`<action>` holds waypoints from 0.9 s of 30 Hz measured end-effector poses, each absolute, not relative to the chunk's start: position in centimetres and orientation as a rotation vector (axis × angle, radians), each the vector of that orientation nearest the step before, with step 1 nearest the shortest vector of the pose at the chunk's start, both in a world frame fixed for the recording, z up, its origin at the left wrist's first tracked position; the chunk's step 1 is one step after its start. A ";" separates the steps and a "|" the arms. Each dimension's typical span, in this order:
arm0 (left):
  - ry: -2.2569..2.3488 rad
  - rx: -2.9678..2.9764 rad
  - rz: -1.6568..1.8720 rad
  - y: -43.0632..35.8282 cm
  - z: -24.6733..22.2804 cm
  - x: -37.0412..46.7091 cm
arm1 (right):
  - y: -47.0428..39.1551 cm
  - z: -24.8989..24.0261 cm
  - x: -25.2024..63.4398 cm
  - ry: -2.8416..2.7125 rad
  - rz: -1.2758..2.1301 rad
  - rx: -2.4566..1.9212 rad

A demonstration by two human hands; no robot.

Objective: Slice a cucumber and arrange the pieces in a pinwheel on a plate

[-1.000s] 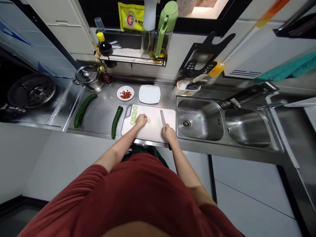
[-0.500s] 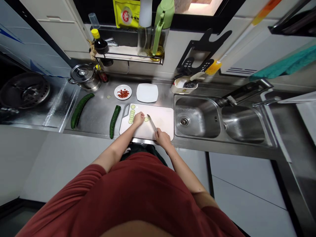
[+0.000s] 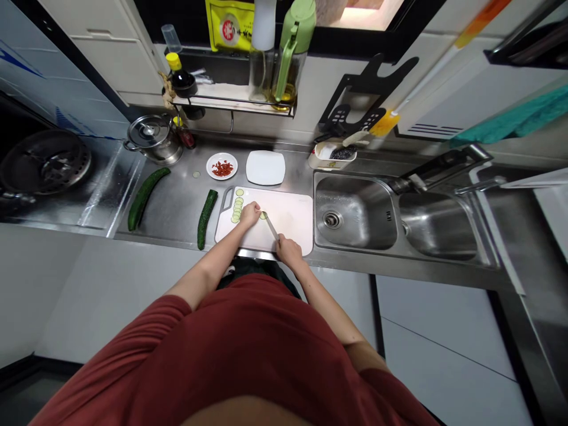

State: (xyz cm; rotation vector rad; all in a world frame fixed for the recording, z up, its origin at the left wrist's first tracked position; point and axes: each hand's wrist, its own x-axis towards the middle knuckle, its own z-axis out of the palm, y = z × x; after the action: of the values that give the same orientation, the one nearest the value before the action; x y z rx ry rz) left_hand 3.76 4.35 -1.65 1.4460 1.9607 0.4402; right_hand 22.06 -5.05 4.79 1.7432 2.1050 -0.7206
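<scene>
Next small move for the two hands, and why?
Probably steady the lone round, pale-green cucumber slice with the left hand, then ease the silver-bladed knife down through it. The right hand grips the knife, its tip at that slice on the white rectangular cutting board; the left hand is right beside it. Blade contact is too small to tell.

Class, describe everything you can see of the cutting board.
The cutting board is a pale rectangle, apparently plastic, with rounded corners, grey edging and a grey handle at its left end. It lies flat on the metal counter, left of the sink. Cucumber slices rest in a row near the handle; a lone slice lies nearer the middle, by the knife, whose contact with the board is unclear.
</scene>
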 end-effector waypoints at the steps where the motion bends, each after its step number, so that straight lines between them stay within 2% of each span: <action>1: 1.961 1.446 0.439 4.4 -1.6 3.8 | -5.0 4.8 22.0 2.102 -0.721 1.743; 27: 1.970 1.420 0.428 4.4 -1.3 3.8 | -5.2 5.0 20.9 2.056 -0.769 1.706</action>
State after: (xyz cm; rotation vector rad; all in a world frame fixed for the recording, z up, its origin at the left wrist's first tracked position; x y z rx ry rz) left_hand 3.82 4.35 -1.27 1.4204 1.9696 0.4278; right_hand 20.92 -5.23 5.03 1.7062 2.0564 -0.7687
